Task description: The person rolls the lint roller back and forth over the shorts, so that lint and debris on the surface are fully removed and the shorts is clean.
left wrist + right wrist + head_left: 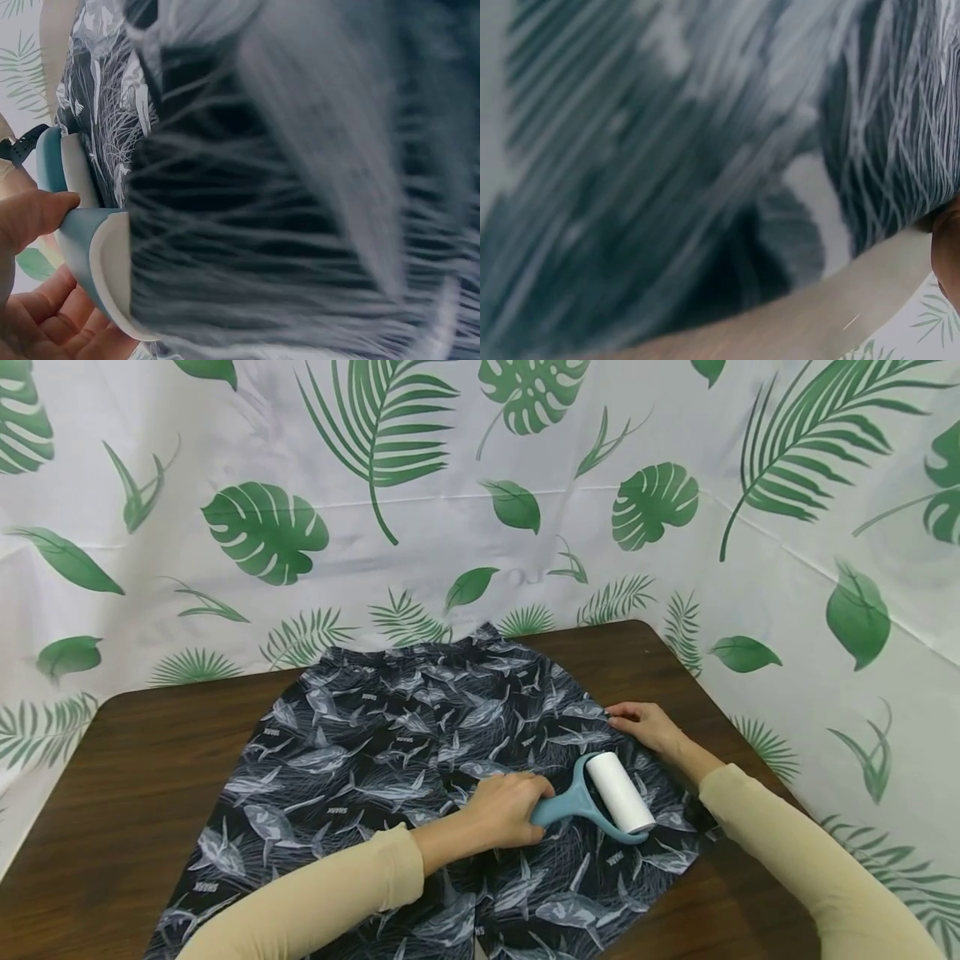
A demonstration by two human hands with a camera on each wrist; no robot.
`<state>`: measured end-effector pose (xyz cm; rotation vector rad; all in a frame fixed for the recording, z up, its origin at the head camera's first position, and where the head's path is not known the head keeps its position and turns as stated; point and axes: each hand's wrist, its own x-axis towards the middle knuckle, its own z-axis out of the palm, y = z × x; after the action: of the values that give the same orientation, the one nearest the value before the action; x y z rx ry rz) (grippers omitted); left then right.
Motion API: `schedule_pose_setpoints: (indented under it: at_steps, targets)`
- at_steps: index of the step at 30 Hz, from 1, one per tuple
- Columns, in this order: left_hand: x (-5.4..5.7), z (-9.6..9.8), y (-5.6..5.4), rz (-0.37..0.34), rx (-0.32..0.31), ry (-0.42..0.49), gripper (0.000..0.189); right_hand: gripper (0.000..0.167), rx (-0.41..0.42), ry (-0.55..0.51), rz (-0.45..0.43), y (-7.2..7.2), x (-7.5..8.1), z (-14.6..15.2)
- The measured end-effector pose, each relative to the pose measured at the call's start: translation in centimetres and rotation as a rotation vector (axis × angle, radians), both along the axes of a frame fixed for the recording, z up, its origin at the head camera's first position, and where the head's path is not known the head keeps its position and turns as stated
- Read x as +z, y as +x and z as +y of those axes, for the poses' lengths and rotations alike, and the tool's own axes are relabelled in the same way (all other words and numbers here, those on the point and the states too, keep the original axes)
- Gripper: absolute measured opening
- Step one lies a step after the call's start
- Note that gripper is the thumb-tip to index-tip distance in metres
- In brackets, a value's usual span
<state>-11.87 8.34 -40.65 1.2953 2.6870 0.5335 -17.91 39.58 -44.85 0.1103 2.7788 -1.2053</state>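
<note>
Dark shorts (405, 743) printed with grey sharks lie spread on the brown table. My left hand (504, 810) grips the blue handle of a lint roller (621, 793), whose white roll rests over the right leg of the shorts. In the left wrist view, the thumb and fingers of that hand (37, 300) curl around the roller's handle (86, 232). At the right side edge of the shorts, my right hand (651, 727) pinches the cloth. Blurred shark-print fabric (705, 150) fills most of the right wrist view, with only a bit of a finger (949, 251) showing.
The wooden table (82, 827) has rounded far corners, and its surface shows to the left and right of the shorts. A white curtain (450, 460) with green leaf prints hangs behind the table and along its right side.
</note>
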Motion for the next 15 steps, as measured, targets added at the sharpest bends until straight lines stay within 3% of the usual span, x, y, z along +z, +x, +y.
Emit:
schedule_pose_setpoints:
  at_steps: [15]
  targets:
    - [0.2, 3.9, -0.5, 0.023, 0.010, -0.003, 0.039, 0.038, 0.042, -0.032, -0.051, -0.3, 0.4, 0.4]
